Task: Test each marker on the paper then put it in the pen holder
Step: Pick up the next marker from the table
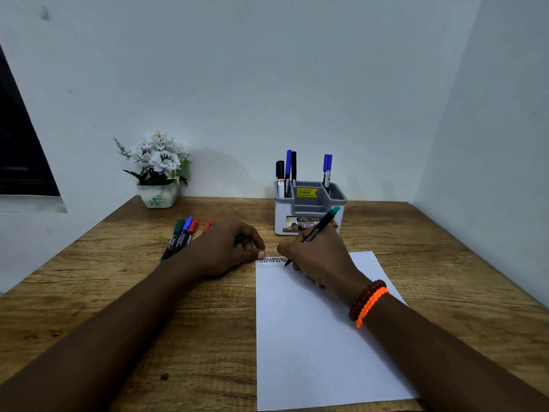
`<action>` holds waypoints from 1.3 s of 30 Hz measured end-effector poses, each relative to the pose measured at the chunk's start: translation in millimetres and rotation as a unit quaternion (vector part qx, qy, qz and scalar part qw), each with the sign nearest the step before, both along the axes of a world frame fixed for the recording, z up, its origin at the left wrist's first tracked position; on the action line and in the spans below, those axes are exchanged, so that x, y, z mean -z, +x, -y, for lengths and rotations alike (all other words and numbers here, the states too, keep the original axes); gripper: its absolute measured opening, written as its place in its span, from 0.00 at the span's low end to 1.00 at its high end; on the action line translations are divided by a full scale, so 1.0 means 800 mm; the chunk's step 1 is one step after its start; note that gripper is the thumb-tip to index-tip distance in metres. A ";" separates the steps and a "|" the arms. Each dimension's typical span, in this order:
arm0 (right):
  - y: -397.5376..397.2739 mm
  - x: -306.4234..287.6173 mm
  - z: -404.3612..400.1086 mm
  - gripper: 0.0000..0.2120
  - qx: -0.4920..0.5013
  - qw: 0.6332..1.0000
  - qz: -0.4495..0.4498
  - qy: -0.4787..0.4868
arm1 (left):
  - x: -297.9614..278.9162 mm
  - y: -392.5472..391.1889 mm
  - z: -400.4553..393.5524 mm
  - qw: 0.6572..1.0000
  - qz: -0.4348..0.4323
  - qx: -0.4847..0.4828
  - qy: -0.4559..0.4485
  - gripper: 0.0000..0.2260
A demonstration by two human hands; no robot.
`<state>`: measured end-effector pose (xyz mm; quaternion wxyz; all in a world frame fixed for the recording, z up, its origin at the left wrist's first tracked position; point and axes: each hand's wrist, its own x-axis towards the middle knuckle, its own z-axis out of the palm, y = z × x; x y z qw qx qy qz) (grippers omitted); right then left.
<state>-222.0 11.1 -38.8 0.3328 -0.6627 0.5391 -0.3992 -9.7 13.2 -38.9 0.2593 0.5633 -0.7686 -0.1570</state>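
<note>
Writing with a green marker, the right hand pinches its barrel low, tip on the paper at the top-left corner, where scribbles show. Marker judged light, rigid, smooth plastic; best held near the tip for control. Left hand rests on the table at 9 o'clock of the paper, fingers curled round something green, probably the cap; mostly hidden. Pen holder at 12 o'clock holds 4 markers. Untested markers lie at 10 o'clock, partly covered by the left hand, so their count is uncertain.
</note>
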 end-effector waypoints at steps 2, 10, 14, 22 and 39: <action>-0.001 0.000 0.001 0.10 0.000 1.000 -0.001 0.001 | 0.000 0.001 0.000 1.000 -0.003 0.000 0.002 0.05; -0.003 0.000 0.002 0.09 0.006 1.000 0.003 -0.002 | 0.000 0.000 0.000 1.000 0.004 0.000 0.000 0.05; -0.005 0.002 0.001 0.10 0.009 1.000 0.016 0.004 | -0.001 -0.001 -0.001 1.000 0.004 -0.001 0.000 0.06; -0.009 0.002 0.003 0.10 0.019 1.000 0.015 0.007 | -0.002 -0.002 -0.003 1.000 0.009 -0.005 0.003 0.06; -0.016 -0.014 -0.004 0.06 0.027 0.971 0.220 0.094 | -0.008 -0.012 -0.013 0.987 -0.154 -0.052 -0.011 0.12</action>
